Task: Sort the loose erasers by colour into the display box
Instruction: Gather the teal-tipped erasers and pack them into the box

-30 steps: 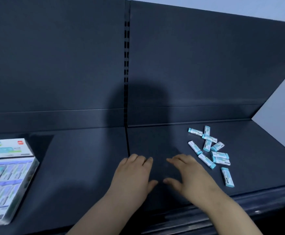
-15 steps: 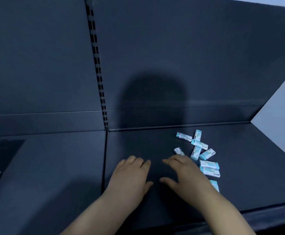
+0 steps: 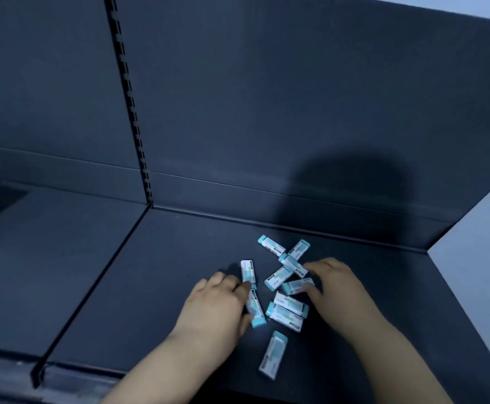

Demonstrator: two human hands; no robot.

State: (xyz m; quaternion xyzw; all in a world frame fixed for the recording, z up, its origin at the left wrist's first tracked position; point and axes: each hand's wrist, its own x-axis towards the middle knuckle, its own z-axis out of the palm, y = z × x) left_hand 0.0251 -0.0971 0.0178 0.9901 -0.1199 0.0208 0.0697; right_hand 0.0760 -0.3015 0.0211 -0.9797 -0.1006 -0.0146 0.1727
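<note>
Looking dim and bluish all over. Taking light from behind the wearer, throwing a broad soft-edged shadow [image 3: 351, 182] onto the back panel [image 3: 267, 97] beyond the right hand [image 3: 340, 295]. Smearing with motion blur at the fingertips [image 3: 310, 266] of the right hand and across the left hand [image 3: 217, 304]. Catching most light on the pale erasers [image 3: 286, 315] between the hands. Bowing the straight shelf [image 3: 106, 287] lines far left of the left hand.
</note>
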